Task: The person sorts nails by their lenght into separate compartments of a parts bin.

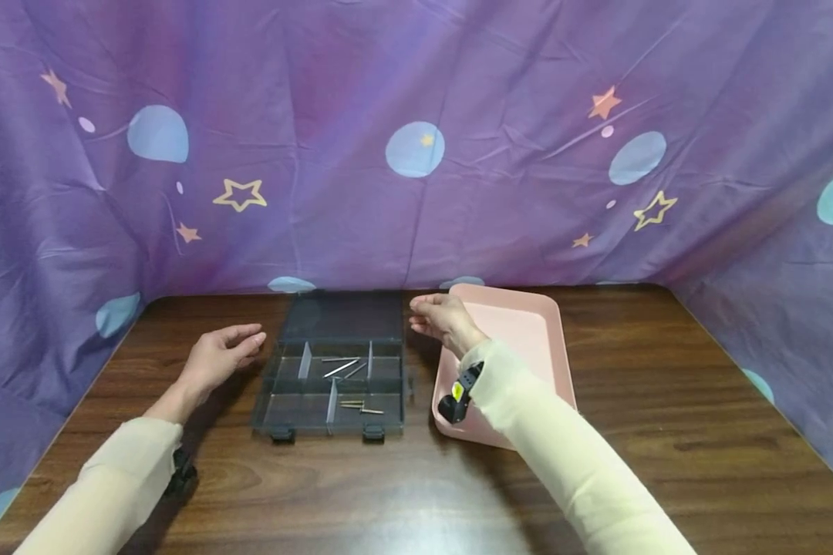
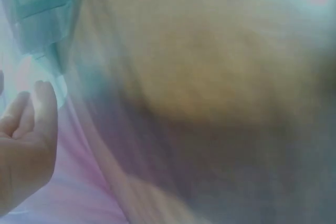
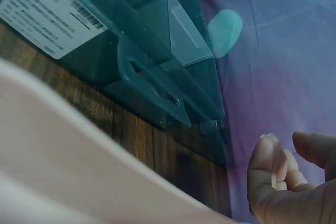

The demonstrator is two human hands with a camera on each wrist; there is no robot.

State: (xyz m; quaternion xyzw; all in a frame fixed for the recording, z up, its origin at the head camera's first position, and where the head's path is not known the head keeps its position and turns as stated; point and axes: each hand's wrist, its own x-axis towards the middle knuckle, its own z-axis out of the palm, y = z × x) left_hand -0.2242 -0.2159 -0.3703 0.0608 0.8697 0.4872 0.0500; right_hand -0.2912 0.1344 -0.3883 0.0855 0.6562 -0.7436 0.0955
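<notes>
A dark see-through compartment box [image 1: 295,412] stands on the table, its lid [image 1: 343,317] folded back behind it. Several silver nail-like pins [image 1: 342,368] lie in its back middle compartment. Several brass-coloured pins [image 1: 362,408] are in the front right one. Left of the box hovers my left hand [image 1: 218,358], fingers relaxed and holding nothing visible. My right hand [image 1: 447,320] is above the gap between lid and pink tray [image 1: 562,362], its fingers loosely bent. In the right wrist view, thumb and fingers of the right hand [image 3: 294,182] stand apart with nothing seen between them.
The pink tray stands right of the box, partly hidden under my right forearm. Two latches [image 1: 373,434] project from the box's front edge. Behind the wooden table [image 1: 666,401] hangs a purple cloth [image 1: 347,216] with stars. The left wrist view is blurred.
</notes>
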